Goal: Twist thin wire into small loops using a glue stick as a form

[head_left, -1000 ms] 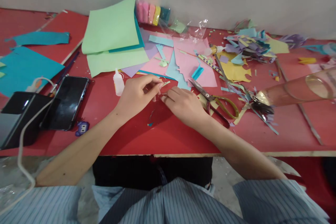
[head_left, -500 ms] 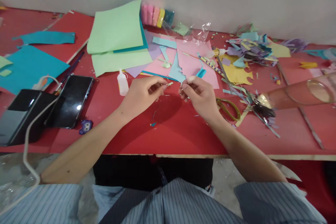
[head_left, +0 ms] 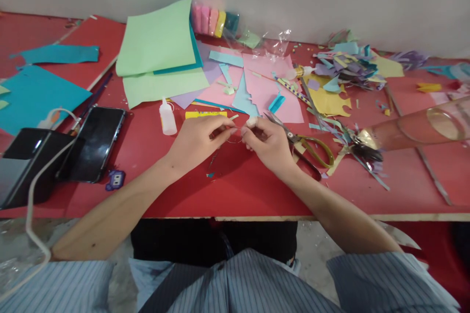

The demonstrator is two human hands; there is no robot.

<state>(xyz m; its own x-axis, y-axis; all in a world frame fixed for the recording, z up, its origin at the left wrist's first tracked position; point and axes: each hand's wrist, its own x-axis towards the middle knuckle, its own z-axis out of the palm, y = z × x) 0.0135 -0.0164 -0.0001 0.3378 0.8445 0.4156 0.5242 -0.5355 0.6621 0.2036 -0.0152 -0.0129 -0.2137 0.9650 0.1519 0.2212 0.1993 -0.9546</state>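
My left hand [head_left: 200, 139] is closed in a pinch above the middle of the red table, with a short pale green paper strip [head_left: 234, 117] poking out by its fingertips. Close beside it, my right hand [head_left: 268, 144] pinches too, thumb against the fingers. A thin, pale strand [head_left: 235, 141] loops between the two sets of fingertips; whether it is thread or wire I cannot tell. Behind my left hand lies a yellow tube [head_left: 205, 114]. Scissors with olive handles [head_left: 323, 149] rest partly hidden behind my right hand.
A white glue bottle [head_left: 168, 118] stands left of my hands. Further left are a phone [head_left: 91, 144] and a black device [head_left: 29, 166] with a white cable. Coloured paper [head_left: 157, 44] and scraps [head_left: 352, 63] cover the back; a clear pinkish cup [head_left: 414, 129] lies right.
My hands have come nearer each other and slightly lower, and the thin loop now shows between them. The yellow tube and more of the scissors have come into sight. The view has shifted slightly.
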